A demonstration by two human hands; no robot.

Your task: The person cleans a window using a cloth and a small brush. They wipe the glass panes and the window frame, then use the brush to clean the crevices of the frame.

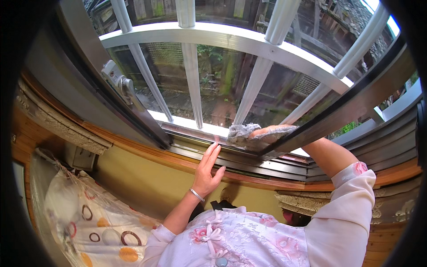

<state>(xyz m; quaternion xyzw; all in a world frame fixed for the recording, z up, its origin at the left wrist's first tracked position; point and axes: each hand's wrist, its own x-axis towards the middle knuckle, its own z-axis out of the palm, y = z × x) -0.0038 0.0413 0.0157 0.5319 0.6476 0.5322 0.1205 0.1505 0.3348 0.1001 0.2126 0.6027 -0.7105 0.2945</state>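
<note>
A grey cloth point(243, 136) is bunched in my right hand point(268, 130). That arm passes around the dark stile point(337, 110) of a sliding window sash, and the hand presses the cloth low on the far side of the glass pane point(217, 90). Seen through the glass, part of the hand is covered by the cloth. My left hand point(205, 175) is raised on the near side, holding nothing. Its fingertips are at the bottom rail point(200, 142) of the sash, with the thumb apart; whether they touch cannot be told. A faint reflection of a hand shows in the pane.
Metal security bars point(190, 83) stand outside the window. A handled latch point(125, 85) sits on the left frame. Below run the metal track point(280, 168) and a wooden sill point(150, 142). Rolled patterned curtains point(63, 116) and a plastic-covered, circle-patterned fabric point(110, 230) are at left.
</note>
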